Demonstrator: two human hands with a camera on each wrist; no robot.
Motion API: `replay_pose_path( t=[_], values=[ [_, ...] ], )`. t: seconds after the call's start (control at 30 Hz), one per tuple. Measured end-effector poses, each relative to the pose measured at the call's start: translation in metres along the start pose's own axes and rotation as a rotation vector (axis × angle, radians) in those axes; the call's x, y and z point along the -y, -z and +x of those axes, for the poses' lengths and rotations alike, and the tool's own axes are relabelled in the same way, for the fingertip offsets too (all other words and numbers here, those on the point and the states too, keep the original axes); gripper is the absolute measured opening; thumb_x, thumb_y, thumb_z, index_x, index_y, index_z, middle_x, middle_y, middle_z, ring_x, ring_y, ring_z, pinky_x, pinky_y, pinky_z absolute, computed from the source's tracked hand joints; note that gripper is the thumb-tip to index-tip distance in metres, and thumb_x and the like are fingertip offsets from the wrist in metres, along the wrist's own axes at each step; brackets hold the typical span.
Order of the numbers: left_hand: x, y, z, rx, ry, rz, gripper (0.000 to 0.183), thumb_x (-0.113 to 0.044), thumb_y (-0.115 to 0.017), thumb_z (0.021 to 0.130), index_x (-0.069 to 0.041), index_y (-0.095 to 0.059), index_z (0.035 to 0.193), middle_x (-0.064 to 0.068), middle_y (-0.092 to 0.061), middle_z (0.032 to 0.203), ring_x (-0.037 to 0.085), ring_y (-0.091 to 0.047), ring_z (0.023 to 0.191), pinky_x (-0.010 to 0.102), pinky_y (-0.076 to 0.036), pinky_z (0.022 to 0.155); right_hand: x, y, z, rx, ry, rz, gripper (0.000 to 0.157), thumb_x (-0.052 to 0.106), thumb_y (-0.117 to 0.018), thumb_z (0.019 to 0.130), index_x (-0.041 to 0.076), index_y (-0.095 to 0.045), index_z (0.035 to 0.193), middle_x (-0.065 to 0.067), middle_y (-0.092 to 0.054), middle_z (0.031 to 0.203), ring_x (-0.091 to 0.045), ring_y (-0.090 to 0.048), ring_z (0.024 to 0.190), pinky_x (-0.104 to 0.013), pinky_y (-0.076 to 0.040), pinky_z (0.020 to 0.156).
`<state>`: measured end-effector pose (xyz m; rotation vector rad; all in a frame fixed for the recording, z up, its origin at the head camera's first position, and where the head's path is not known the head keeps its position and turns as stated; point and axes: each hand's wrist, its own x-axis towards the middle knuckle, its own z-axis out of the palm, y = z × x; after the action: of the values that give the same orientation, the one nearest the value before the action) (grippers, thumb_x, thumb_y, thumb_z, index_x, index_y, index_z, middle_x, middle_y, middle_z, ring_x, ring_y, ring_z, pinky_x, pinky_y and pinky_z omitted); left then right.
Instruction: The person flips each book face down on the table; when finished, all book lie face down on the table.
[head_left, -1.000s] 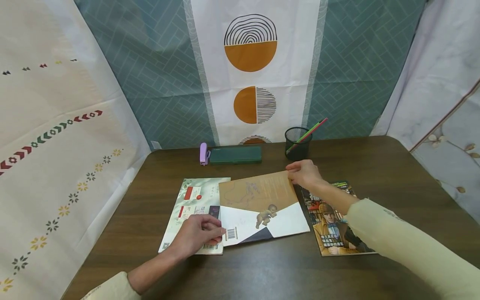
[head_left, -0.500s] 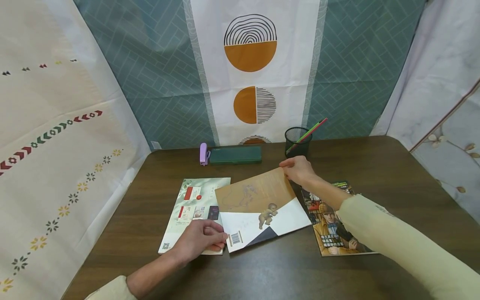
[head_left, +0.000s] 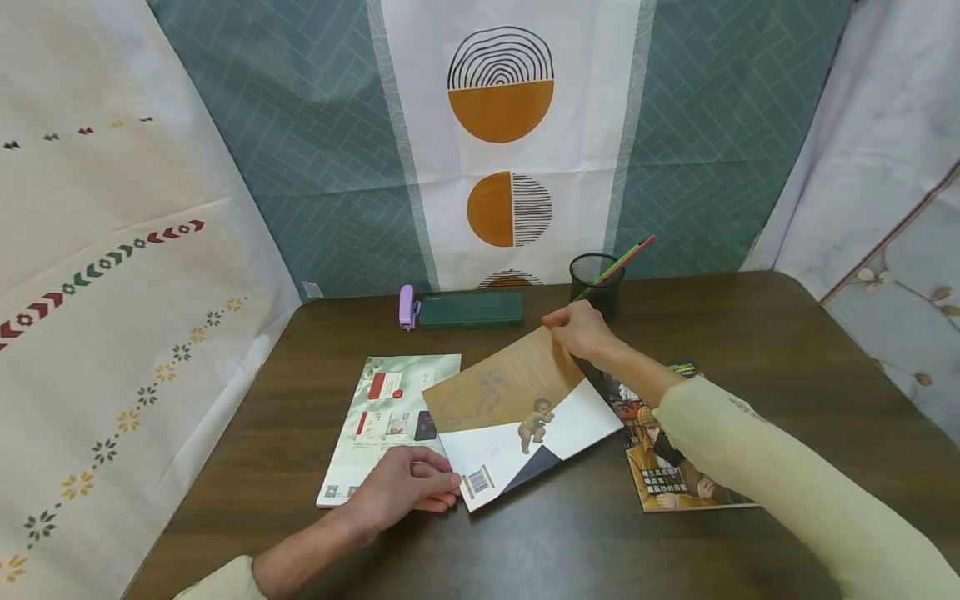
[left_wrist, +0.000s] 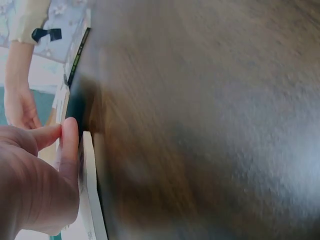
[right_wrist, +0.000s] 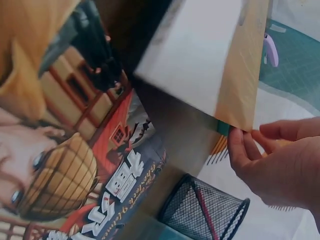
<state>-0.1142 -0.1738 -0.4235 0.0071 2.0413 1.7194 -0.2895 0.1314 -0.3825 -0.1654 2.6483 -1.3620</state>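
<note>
Both hands hold a brown-and-white book [head_left: 517, 421], its back cover with a baby picture and barcode facing up. My left hand [head_left: 401, 492] pinches its near left edge between thumb and fingers. At the far corner, my right hand [head_left: 585, 329] pinches the brown part. In the right wrist view the book [right_wrist: 205, 60] is tilted and raised off the table. A pale green book [head_left: 360, 458] lies flat under and beside my left hand, partly covered. To the right, a detective magazine [head_left: 660, 471] lies beneath my right forearm, which hides part of it.
A purple stapler [head_left: 407, 307] and a dark green case [head_left: 471, 309] sit at the back of the wooden table [head_left: 555, 542]. Behind my right hand stands a black mesh pen cup [head_left: 600, 287] with pencils in it. Patterned cloths [head_left: 322, 150] hang behind and at the sides.
The brown-and-white book has turned counterclockwise, its far corner rising and its barcode corner coming nearer. My right hand has moved left and farther back; my left hand has shifted slightly nearer.
</note>
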Motion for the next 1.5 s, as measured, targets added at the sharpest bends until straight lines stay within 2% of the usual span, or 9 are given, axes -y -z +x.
replay_pose_path(
  t=[0.2, 0.4, 0.7, 0.9, 0.97, 1.07, 1.23, 1.37, 1.5],
  values=[
    [0.004, -0.006, 0.001, 0.024, 0.005, -0.034, 0.030, -0.005, -0.074, 0.099, 0.013, -0.060, 0.117, 0.020, -0.078, 0.097, 0.019, -0.076, 0.078, 0.036, -0.065, 0.077, -0.003, -0.005, 0.010, 0.048, 0.025, -0.022, 0.040, 0.000, -0.055, 0.101, -0.009, -0.064, 0.140, -0.025, -0.064, 0.142, -0.040, -0.054, 0.139, -0.049, -0.045, 0.115],
    [0.003, -0.008, -0.001, 0.034, -0.006, 0.000, 0.026, -0.004, -0.075, 0.098, 0.013, -0.063, 0.115, 0.021, -0.078, 0.097, 0.019, -0.076, 0.079, 0.037, -0.065, 0.078, -0.011, -0.011, 0.016, 0.095, 0.075, -0.047, 0.041, 0.004, -0.057, 0.105, -0.010, -0.059, 0.144, -0.027, -0.062, 0.143, -0.041, -0.055, 0.138, -0.048, -0.046, 0.115],
    [-0.008, -0.005, -0.013, 0.079, -0.067, 0.148, 0.035, 0.000, -0.076, 0.096, 0.017, -0.062, 0.124, 0.020, -0.079, 0.106, 0.026, -0.077, 0.090, 0.040, -0.064, 0.081, -0.024, -0.012, 0.016, 0.234, 0.149, -0.002, 0.055, -0.001, -0.058, 0.104, -0.014, -0.040, 0.155, -0.032, -0.048, 0.155, -0.047, -0.049, 0.143, -0.052, -0.042, 0.117],
    [-0.023, 0.003, -0.015, 0.110, -0.127, 0.354, 0.052, -0.008, -0.078, 0.096, 0.017, -0.059, 0.137, 0.015, -0.079, 0.110, 0.023, -0.078, 0.095, 0.031, -0.063, 0.078, -0.031, -0.012, 0.007, 0.260, 0.195, 0.004, 0.067, -0.002, -0.064, 0.102, -0.016, -0.031, 0.158, -0.033, -0.035, 0.163, -0.047, -0.040, 0.149, -0.053, -0.037, 0.120],
    [-0.027, 0.007, -0.014, 0.091, -0.174, 0.436, 0.050, -0.011, -0.079, 0.096, 0.013, -0.062, 0.137, 0.011, -0.080, 0.109, 0.021, -0.078, 0.096, 0.027, -0.061, 0.075, -0.030, -0.013, 0.001, 0.270, 0.202, 0.012, 0.074, 0.000, -0.068, 0.101, -0.016, -0.026, 0.160, -0.033, -0.029, 0.166, -0.047, -0.034, 0.152, -0.054, -0.035, 0.121],
    [-0.032, 0.013, -0.010, 0.007, -0.257, 0.548, 0.045, -0.014, -0.080, 0.095, 0.004, -0.067, 0.135, 0.007, -0.079, 0.114, 0.021, -0.077, 0.101, 0.027, -0.060, 0.078, -0.027, -0.014, -0.012, 0.278, 0.206, -0.006, 0.086, 0.008, -0.073, 0.101, -0.013, -0.018, 0.163, -0.031, -0.019, 0.170, -0.049, -0.026, 0.155, -0.058, -0.031, 0.122],
    [-0.034, 0.023, 0.003, -0.159, -0.337, 0.659, 0.059, -0.014, -0.085, 0.092, -0.003, -0.062, 0.145, 0.014, -0.067, 0.140, 0.036, -0.069, 0.122, 0.045, -0.058, 0.098, -0.022, -0.018, -0.039, 0.256, 0.189, -0.082, 0.100, 0.019, -0.081, 0.096, -0.004, -0.014, 0.168, -0.026, -0.020, 0.172, -0.046, -0.022, 0.157, -0.062, -0.028, 0.123],
    [-0.034, 0.032, 0.014, -0.197, -0.331, 0.751, 0.082, -0.022, -0.088, 0.091, -0.007, -0.046, 0.160, 0.017, -0.054, 0.156, 0.042, -0.059, 0.135, 0.056, -0.051, 0.106, -0.022, -0.021, -0.059, 0.256, 0.222, -0.106, 0.112, 0.020, -0.090, 0.088, -0.005, -0.015, 0.167, -0.029, -0.027, 0.169, -0.047, -0.027, 0.156, -0.062, -0.031, 0.121],
    [-0.033, 0.040, 0.026, -0.172, -0.324, 0.823, 0.098, -0.029, -0.089, 0.089, -0.006, -0.033, 0.166, 0.017, -0.043, 0.165, 0.031, -0.064, 0.109, 0.045, -0.054, 0.091, -0.024, -0.022, -0.076, 0.274, 0.234, -0.139, 0.119, 0.026, -0.095, 0.082, -0.005, -0.017, 0.167, -0.029, -0.027, 0.169, -0.047, -0.030, 0.154, -0.062, -0.032, 0.120]
  ],
)
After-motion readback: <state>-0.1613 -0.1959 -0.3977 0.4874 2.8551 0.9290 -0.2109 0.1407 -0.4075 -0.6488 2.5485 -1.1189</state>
